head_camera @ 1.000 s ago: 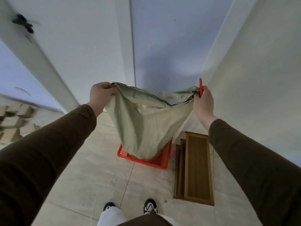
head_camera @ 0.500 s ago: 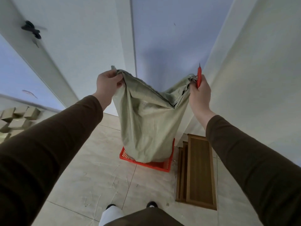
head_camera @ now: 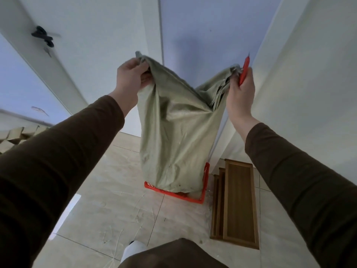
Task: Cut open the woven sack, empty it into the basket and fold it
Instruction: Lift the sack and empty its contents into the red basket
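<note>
A pale green woven sack hangs upside down at arm's length, its lower end reaching into a red plastic basket on the tiled floor. My left hand grips the sack's upper left corner. My right hand grips the upper right corner together with a red utility knife that points up. The basket's inside is hidden by the sack; a pale object shows at its near right corner.
Wooden frames lie flat on the floor right of the basket. Walls and a door close in behind and to the right. Cardboard boxes are stacked at far left. My leg shows at the bottom.
Both hands have lifted the sack higher and moved closer together; the sack now hangs longer and narrower over the basket.
</note>
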